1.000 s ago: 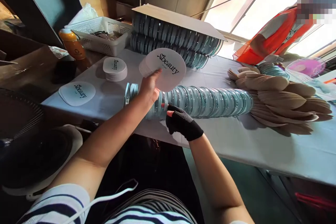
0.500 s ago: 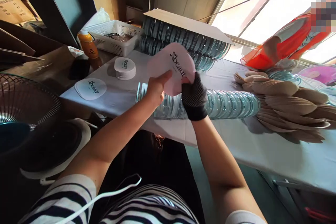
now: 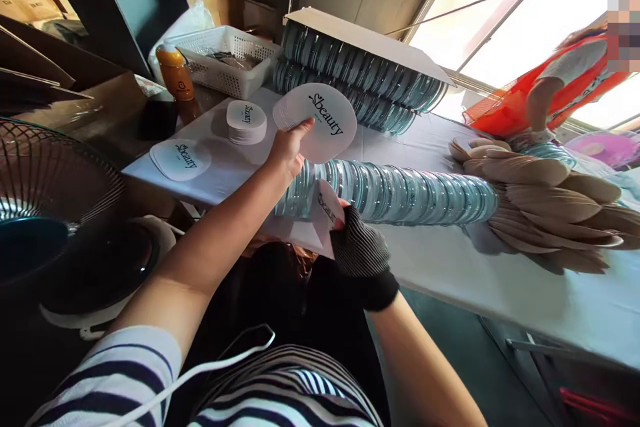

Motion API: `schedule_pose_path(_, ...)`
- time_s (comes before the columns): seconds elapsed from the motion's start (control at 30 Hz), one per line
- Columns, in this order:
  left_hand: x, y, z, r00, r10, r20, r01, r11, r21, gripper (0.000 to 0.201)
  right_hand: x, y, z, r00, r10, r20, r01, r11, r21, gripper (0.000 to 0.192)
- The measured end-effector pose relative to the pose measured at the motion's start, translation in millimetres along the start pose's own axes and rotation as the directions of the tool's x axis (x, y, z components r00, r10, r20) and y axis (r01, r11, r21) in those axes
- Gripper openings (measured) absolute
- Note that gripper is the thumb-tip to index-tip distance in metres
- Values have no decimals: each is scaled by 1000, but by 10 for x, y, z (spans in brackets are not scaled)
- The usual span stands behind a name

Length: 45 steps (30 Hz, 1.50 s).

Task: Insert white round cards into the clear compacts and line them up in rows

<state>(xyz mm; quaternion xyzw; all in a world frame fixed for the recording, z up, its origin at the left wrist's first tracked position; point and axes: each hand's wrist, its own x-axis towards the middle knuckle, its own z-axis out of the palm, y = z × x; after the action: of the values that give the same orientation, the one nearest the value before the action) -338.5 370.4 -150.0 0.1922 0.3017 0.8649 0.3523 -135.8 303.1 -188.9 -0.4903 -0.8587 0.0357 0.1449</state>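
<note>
My left hand (image 3: pixel 289 145) holds up a stack of round white printed discs (image 3: pixel 316 121) marked "Sbeauty" above the table. My right hand (image 3: pixel 359 250), in a black knit glove, pinches a single white printed disc (image 3: pixel 324 212) low at the table's front edge. Just behind it lies a long row of clear round lids (image 3: pixel 400 192) on their edges on the white table (image 3: pixel 525 293).
A small pile of discs (image 3: pixel 247 123) and one larger flat disc (image 3: pixel 181 158) lie at the left end. Behind stand stacked lid rows under cardboard (image 3: pixel 360 77), a white basket (image 3: pixel 225 67) and an orange bottle (image 3: pixel 176 77). Tan paddles (image 3: pixel 545 197) spread right. A fan (image 3: pixel 45 187) stands left; a person in orange (image 3: pixel 555 90) works beyond.
My right hand rose to the stack in my left hand, took one disc off it and brought it down to the table's front edge. The left hand kept the stack raised.
</note>
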Motion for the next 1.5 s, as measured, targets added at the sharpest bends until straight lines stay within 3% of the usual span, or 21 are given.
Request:
schedule_pose_path(0.13, -17, 17, 2, 999, -26, -41, 25, 1000, -5, 30, 311, -109, 104, 998, -63, 24, 62, 996, 65, 41)
schedule_pose_path(0.27, 6, 13, -19, 998, -43, -51, 41, 999, -33, 29, 284, -21, 98, 999, 30, -28, -26, 989, 148, 29)
schedule_pose_path(0.37, 23, -1, -39, 999, -38, -26, 37, 999, -35, 30, 340, 4, 165, 997, -12, -73, 26, 981, 194, 27)
schedule_pose_path(0.53, 7, 18, -49, 998, -58, -16, 57, 998, -22, 35, 526, -58, 277, 986, -166, -11, 167, 985, 53, 30)
schedule_pose_path(0.6, -14, 31, -44, 998, -64, -8, 64, 998, -26, 37, 541, -39, 277, 985, -164, 58, 154, 977, 150, 30)
schedule_pose_path(0.67, -33, 32, -40, 998, -54, -15, 54, 998, -24, 38, 524, 14, 272, 953, -190, 234, 76, 902, 425, 37)
schedule_pose_path(0.73, -42, 19, -38, 999, -27, -35, 27, 1000, -9, 40, 494, 80, 274, 865, -303, 401, -66, 723, 688, 50)
schedule_pose_path(0.8, -41, -3, -34, 999, 4, -44, -3, 1000, 4, 42, 473, 128, 272, 784, -433, 445, -193, 510, 838, 59)
schedule_pose_path(0.87, -38, -28, -23, 998, 29, -55, -29, 1000, 10, 42, 488, 145, 240, 761, -485, 432, -264, 376, 888, 61)
schedule_pose_path(0.9, -40, -40, -13, 997, 39, -64, -38, 999, 11, 41, 520, 145, 204, 795, -448, 410, -244, 383, 891, 61)
schedule_pose_path(0.97, -62, -57, 11, 996, 52, -68, -51, 999, 16, 40, 638, 146, 88, 923, -262, 281, -103, 536, 838, 56)
schedule_pose_path(1.0, -86, -60, 24, 997, 61, -56, -60, 998, 20, 41, 720, 152, 11, 977, -153, 151, -26, 616, 787, 52)
schedule_pose_path(1.03, -120, -58, 36, 997, 72, -32, -71, 997, 26, 43, 809, 162, -73, 998, -62, -4, 46, 679, 732, 50)
schedule_pose_path(1.1, -209, -40, 51, 995, 87, 42, -89, 995, 45, 46, 969, 180, -236, 966, 5, -258, 164, 761, 628, 52)
schedule_pose_path(1.2, -364, 8, 57, 988, 120, 102, -127, 989, 71, 44, 1059, 129, -376, 879, -104, -465, 314, 860, 401, 57)
schedule_pose_path(1.3, -479, 57, 70, 988, 145, 47, -149, 983, 108, 38, 999, -38, -367, 816, -235, -529, 383, 904, 189, 55)
schedule_pose_path(1.37, -508, 98, 90, 992, 124, 29, -127, 984, 124, 33, 948, -139, -345, 829, -237, -506, 378, 905, 196, 52)
schedule_pose_path(1.43, -479, 163, 102, 993, 97, 73, -105, 988, 112, 28, 869, -157, -359, 845, -130, -518, 317, 903, 291, 51)
schedule_pose_path(1.5, -384, 252, 85, 987, 94, 129, -106, 990, 88, 24, 685, -77, -414, 822, 14, -570, 229, 907, 353, 53)
